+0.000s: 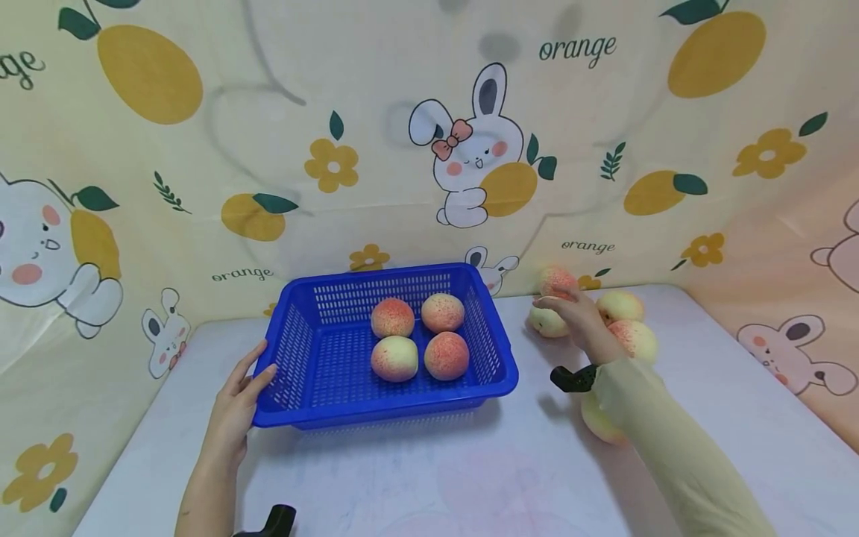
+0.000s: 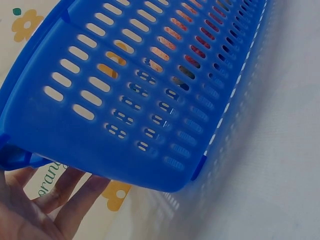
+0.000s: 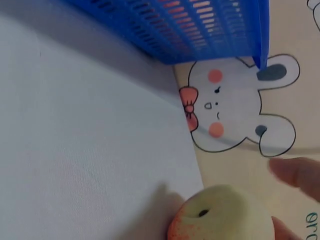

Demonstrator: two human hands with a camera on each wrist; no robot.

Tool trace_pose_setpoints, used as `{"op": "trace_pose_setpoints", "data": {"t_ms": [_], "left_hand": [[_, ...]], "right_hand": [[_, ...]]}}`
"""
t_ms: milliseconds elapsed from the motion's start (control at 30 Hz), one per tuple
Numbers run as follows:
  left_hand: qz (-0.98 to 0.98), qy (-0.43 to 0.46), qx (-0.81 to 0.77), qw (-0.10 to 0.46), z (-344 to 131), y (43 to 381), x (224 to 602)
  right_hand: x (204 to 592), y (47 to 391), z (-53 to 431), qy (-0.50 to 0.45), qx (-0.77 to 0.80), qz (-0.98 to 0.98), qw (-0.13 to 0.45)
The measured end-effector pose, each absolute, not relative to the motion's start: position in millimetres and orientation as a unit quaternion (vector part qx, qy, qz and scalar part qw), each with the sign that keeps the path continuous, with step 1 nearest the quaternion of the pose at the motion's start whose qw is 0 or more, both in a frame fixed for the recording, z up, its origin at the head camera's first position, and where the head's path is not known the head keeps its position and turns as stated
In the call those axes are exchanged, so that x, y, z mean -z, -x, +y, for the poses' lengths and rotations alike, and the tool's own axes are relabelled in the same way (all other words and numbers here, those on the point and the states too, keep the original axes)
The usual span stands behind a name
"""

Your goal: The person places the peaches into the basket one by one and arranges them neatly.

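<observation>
The right hand, fingers parted, is at a pale peach at the blue basket's three o'clock, contact unclear; the left hand grips its nine-o'clock end. Picking up seems underway, calling for fingers closing round the fruit.

The head camera looks forward and down over the table, far enough back to fit in the whole blue basket. The left wrist camera looks up close at the outside of the basket, near its left end. The right wrist camera has a peach very near and the basket farther off, and its picture lies sideways. All three views share the basket and the printed cloth.
</observation>
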State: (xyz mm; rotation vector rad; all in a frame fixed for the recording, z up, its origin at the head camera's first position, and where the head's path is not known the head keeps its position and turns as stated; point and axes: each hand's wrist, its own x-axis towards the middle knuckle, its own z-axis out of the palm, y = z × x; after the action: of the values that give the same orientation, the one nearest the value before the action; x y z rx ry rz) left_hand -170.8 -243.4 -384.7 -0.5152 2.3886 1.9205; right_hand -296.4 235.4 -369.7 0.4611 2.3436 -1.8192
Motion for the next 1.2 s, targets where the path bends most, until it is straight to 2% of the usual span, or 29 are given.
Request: {"op": "trace_pose_setpoints", "data": {"t_ms": [167, 367, 600, 1200], "left_hand": [[0.77, 0.169, -0.615, 0.015, -243, 171, 385], [0.762, 0.168, -0.625, 0.013, -244, 171, 385], [0.762, 0.168, -0.626, 0.016, -243, 171, 386], [0.768, 0.161, -0.62, 0.021, -246, 173, 384]], "right_hand": [[371, 298, 239, -0.18, 0.593, 0.777, 0.111], [375, 303, 237, -0.204, 0.58, 0.782, 0.099], [369, 297, 235, -0.168, 0.586, 0.784, 0.115], [324, 293, 207, -0.117, 0.599, 0.789, 0.07]]}}
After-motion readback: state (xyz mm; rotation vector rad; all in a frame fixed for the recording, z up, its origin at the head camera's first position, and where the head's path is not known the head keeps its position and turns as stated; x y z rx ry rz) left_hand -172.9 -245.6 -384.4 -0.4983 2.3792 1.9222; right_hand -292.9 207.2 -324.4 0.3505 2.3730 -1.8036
